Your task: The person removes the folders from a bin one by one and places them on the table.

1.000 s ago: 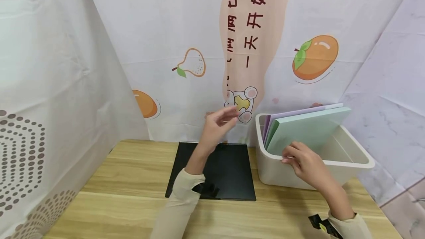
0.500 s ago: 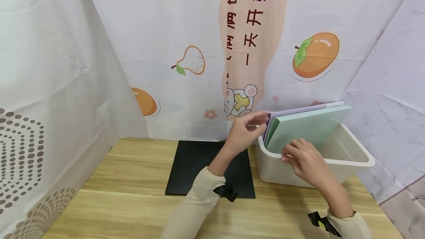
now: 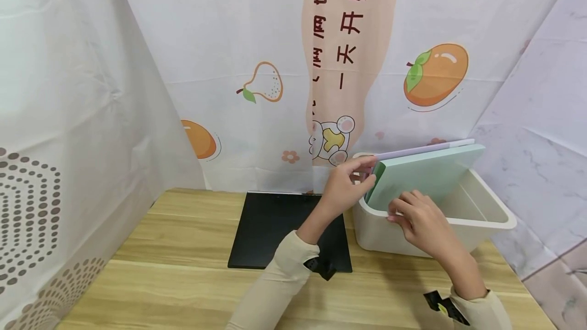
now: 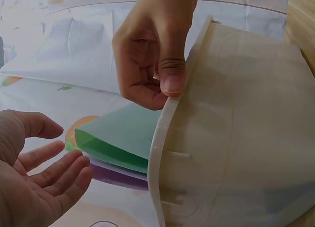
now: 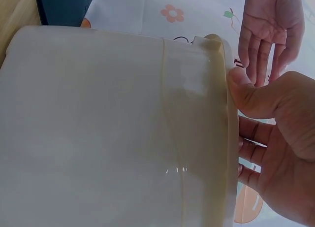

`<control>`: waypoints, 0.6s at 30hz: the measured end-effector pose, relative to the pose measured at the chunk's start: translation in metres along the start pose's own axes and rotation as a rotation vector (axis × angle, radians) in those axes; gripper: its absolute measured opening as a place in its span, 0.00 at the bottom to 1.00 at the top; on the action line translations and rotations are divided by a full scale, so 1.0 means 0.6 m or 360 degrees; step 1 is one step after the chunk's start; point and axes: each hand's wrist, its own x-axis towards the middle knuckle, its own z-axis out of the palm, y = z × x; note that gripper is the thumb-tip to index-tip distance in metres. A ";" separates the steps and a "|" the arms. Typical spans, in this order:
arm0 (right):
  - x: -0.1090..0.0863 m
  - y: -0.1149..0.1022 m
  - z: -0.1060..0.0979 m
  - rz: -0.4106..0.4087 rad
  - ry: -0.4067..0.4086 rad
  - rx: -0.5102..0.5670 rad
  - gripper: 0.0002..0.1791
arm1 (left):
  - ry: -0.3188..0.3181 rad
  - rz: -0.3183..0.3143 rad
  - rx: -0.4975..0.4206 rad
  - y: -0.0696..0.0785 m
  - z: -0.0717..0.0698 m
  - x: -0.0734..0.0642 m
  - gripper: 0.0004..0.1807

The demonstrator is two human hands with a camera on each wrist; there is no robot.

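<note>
A cream plastic bin [image 3: 390, 238] stands at the right of the table in the head view. Inside it lean a mint-green folder [image 3: 424, 177] and, behind that, a light-purple folder [image 3: 424, 152]. My right hand [image 3: 424, 223] grips the bin's near rim; in the right wrist view the thumb lies outside and the fingers go over the edge. My left hand [image 3: 343, 187] is at the folders' left ends, thumb and fingers apart and loosely bent. Seen from the left wrist, its fingertips [image 4: 81, 173] are right beside the green and purple folder edges, with nothing held.
A flat black panel [image 3: 270, 233] lies on the wooden table [image 3: 174, 248] to the left of the bin, partly under my left forearm. A printed white cloth [image 3: 220, 39] hangs behind the table, and more sheeting flanks both sides.
My left hand has moved right, from above the black panel to the left ends of the folders. My right hand has stayed on the bin's rim; the folders look unmoved.
</note>
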 end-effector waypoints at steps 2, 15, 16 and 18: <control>0.000 -0.001 -0.001 -0.0001 0.0001 -0.0001 0.27 | 0.0007 0.0016 0.0040 -0.001 0.004 0.001 0.20; -0.001 -0.003 0.000 -0.0001 0.0010 -0.0015 0.27 | 0.0015 -0.0103 0.0111 -0.010 0.015 0.009 0.22; -0.001 -0.003 0.000 -0.0001 0.0008 -0.0013 0.27 | 0.0017 -0.0112 0.0125 -0.009 0.015 0.009 0.22; -0.002 -0.004 0.000 0.0003 0.0005 -0.0012 0.27 | 0.0017 -0.0114 0.0157 -0.010 0.017 0.009 0.22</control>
